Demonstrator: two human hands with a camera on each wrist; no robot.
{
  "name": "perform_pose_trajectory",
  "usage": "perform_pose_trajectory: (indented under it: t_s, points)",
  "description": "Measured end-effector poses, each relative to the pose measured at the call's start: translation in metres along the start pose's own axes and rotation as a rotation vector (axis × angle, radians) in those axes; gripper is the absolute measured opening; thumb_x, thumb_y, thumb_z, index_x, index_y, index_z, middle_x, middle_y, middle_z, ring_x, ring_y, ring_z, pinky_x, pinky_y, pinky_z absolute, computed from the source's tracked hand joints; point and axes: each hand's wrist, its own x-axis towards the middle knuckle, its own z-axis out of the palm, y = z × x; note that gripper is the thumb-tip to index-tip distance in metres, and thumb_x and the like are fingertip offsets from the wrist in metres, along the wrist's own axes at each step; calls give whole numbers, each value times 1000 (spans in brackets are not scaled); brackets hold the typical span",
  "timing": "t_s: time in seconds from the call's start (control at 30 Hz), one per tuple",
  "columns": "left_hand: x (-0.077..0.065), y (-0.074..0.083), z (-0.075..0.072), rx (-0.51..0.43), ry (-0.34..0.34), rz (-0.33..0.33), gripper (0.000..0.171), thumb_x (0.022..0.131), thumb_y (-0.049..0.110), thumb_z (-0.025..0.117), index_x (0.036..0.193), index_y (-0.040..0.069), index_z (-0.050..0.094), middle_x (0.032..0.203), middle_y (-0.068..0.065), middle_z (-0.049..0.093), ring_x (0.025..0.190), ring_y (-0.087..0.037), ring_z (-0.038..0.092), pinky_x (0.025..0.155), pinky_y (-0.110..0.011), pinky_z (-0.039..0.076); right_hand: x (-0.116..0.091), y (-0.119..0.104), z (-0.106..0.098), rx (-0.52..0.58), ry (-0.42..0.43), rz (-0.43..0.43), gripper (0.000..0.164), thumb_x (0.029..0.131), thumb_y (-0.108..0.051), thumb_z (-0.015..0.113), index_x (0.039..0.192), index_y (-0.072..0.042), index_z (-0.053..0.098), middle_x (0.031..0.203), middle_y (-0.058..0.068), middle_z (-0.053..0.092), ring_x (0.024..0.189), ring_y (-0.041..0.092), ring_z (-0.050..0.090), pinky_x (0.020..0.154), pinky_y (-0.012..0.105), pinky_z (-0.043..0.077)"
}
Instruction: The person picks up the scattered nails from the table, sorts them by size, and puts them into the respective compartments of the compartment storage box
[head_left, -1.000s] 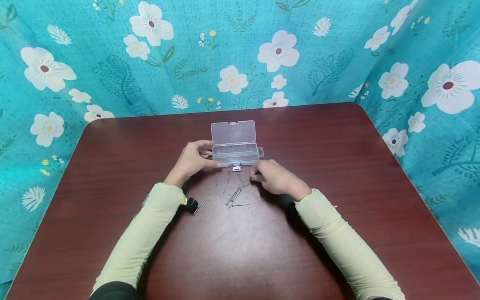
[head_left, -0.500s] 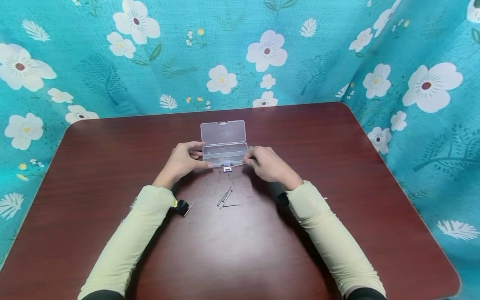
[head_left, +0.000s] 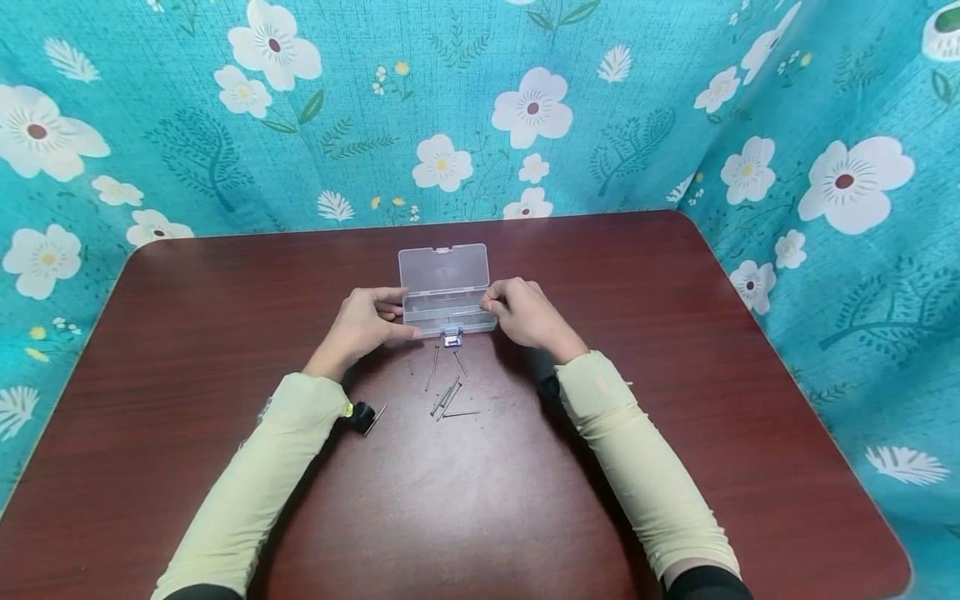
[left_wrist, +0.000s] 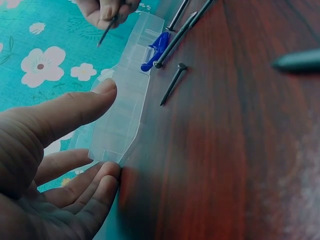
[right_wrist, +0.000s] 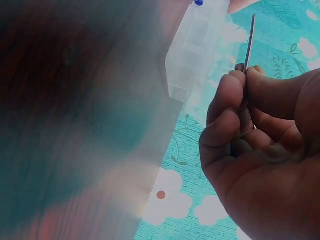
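Observation:
A clear plastic box (head_left: 418, 326) with its lid (head_left: 442, 271) raised stands toward the back of the table. My left hand (head_left: 363, 323) holds its left end, thumb at the front corner and the other fingers round the side. A blue latch (left_wrist: 159, 51) hangs from the front edge. Over the box's right end, my right hand (head_left: 525, 313) pinches a thin dark nail (right_wrist: 250, 45) between thumb and fingertips. The nail's free end points out over the box. Several loose nails (head_left: 461, 413) lie on the table in front of the box.
Another nail (head_left: 377, 419) lies beside the black wrist camera (head_left: 362, 416) under my left sleeve. The dark red table (head_left: 465, 508) reaches back to a teal flowered curtain (head_left: 360, 100).
My right hand has lifted the nail from the table in front of the box and carried it back, up over the box's right end. The left hand keeps its hold on the box.

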Motion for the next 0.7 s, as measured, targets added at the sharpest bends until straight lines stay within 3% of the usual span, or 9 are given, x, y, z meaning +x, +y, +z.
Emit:
perform_pose_trajectory:
  t_s: [0.4, 0.7]
  points:
    - [-1, 0, -1, 27, 2, -5, 78, 67, 15, 96, 136, 4, 63, 113, -15, 70, 104, -28, 64, 86, -40, 55, 15, 3, 12, 22, 9, 54, 20, 103, -14, 58, 96, -4, 74, 93, 3, 69, 71, 19, 51, 75, 34, 46]
    - [0, 0, -1, 31, 9, 11, 76, 67, 16, 96, 135, 5, 64, 110, -13, 71, 102, -26, 65, 85, -39, 55, 19, 2, 12, 34, 15, 82, 20, 105, -15, 56, 98, -5, 73, 84, 5, 65, 64, 18, 48, 68, 33, 44]
